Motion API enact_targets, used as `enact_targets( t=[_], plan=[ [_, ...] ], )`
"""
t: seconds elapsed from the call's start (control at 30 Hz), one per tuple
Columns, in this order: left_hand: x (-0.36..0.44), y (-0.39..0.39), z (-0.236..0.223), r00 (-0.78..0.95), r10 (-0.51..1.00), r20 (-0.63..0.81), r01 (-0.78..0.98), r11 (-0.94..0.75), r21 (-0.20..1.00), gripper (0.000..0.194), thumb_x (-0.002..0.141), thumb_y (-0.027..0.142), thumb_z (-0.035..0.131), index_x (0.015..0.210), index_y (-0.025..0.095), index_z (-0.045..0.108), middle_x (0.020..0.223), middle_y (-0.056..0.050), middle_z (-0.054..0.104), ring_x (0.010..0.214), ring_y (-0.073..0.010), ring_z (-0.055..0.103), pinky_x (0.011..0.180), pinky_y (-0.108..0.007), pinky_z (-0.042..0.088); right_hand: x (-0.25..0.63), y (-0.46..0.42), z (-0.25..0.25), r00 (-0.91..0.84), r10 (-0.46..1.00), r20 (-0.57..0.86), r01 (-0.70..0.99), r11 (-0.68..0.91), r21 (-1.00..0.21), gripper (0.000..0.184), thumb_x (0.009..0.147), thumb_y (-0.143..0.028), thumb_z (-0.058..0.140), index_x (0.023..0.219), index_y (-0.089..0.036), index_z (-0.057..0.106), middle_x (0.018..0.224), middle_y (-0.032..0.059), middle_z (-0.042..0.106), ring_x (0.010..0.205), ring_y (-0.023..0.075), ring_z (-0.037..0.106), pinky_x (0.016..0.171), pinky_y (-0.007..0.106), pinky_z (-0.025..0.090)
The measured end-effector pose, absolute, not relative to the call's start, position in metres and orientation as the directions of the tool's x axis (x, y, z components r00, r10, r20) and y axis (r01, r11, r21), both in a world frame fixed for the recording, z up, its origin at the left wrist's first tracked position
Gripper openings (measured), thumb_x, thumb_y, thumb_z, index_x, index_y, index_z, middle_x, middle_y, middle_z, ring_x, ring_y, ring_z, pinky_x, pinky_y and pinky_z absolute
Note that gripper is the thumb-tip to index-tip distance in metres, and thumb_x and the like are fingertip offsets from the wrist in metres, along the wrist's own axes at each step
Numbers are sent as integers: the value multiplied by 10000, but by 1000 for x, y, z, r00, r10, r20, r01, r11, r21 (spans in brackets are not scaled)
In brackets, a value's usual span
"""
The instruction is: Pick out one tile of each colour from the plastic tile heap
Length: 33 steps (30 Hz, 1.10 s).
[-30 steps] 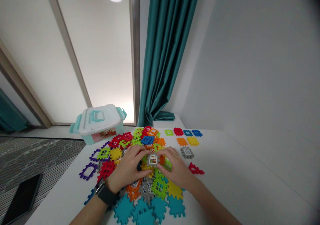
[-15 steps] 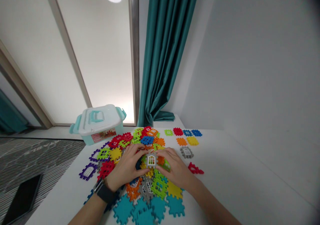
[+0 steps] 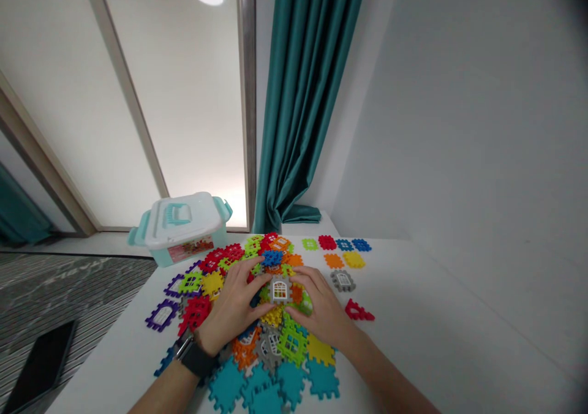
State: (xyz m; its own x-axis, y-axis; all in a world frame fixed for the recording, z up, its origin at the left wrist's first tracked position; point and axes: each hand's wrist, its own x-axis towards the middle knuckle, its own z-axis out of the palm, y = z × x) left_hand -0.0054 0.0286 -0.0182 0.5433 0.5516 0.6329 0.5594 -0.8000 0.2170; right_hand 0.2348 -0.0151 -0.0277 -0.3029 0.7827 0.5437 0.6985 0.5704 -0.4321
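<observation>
My left hand (image 3: 232, 307) and my right hand (image 3: 319, 307) press in from either side on a grey plastic window tile (image 3: 280, 290), which stands up from a small cluster of interlocking tiles. Orange and green tiles show beside it, partly hidden by my fingers. Beneath my hands lies a wide heap of waffle-shaped plastic tiles (image 3: 275, 340) in many colours, with teal tiles (image 3: 227, 384) nearest me. A black watch (image 3: 197, 360) circles my left wrist.
A lidded plastic storage box (image 3: 181, 229) with teal handles stands behind the heap. Loose tiles (image 3: 335, 248) lie in rows at the right on the white table (image 3: 436, 328). A black phone (image 3: 41, 365) rests on the striped carpet (image 3: 78, 285), below the table's left edge.
Both hands and the grey window tile have shifted slightly, staying together, and the hands still grip the cluster. The view has tilted a little.
</observation>
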Motion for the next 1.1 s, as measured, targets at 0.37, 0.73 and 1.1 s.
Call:
enact_targets(
  t=[0.37,0.73,1.1],
  plan=[
    [-2,26,-18,569,482,666,529,-835,152,439,899,317,734,1294,237,562,1427,-146,507,1311,-348,471,1095,-581,427,235,-14,-26,-323,778,539,715,574,-400,370,854,-191,694,1200,-229,566,1288,126,605,1222,302,569,1040,527,489],
    [-2,29,-21,504,554,663,558,-795,239,501,857,338,783,1308,259,580,1461,-142,482,1316,-357,481,1060,-588,463,234,-13,-25,-378,662,647,694,665,-275,251,948,-175,604,1188,-247,585,1241,105,659,1152,274,616,981,491,544],
    [-3,31,-26,487,560,670,517,-803,295,493,890,362,745,1341,282,564,1443,-144,470,1315,-358,469,1067,-596,443,234,-14,-21,-416,562,715,697,702,-146,176,979,-166,575,1134,-229,631,1165,104,705,1062,256,652,913,450,574]
  ],
)
